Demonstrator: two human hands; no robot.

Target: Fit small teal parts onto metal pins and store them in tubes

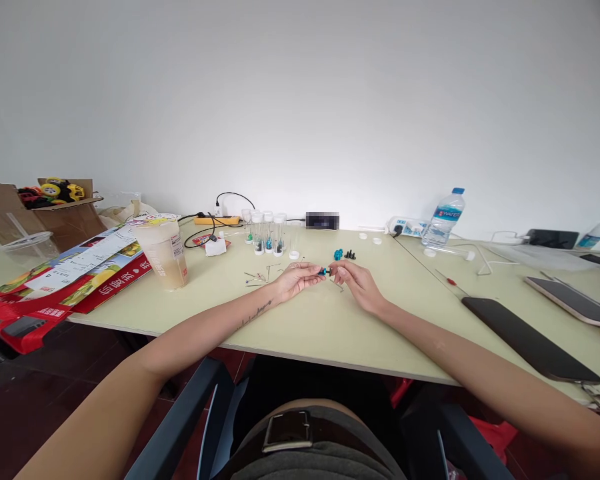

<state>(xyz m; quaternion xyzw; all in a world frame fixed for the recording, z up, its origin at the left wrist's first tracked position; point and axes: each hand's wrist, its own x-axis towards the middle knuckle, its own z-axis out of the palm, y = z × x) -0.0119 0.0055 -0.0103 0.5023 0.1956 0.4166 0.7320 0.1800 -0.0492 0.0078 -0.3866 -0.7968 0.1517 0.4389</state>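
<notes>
My left hand (297, 278) and my right hand (356, 280) meet over the middle of the pale green table (305, 320). Both pinch a small blue and black part (324, 271) held between their fingertips. Just beyond the hands lie a loose teal piece (338, 254) and a small black piece (350, 254). Several clear tubes (267, 232) with coloured bits inside stand upright behind my left hand. Thin metal pins (260, 276) lie scattered on the table to the left of it.
A plastic cup of milky drink (164, 252) stands on the left beside a red printed box (65, 277). An open cardboard box of toys (55, 200) sits far left. A water bottle (444, 217), a power strip (407, 227) and phones (530, 340) lie to the right.
</notes>
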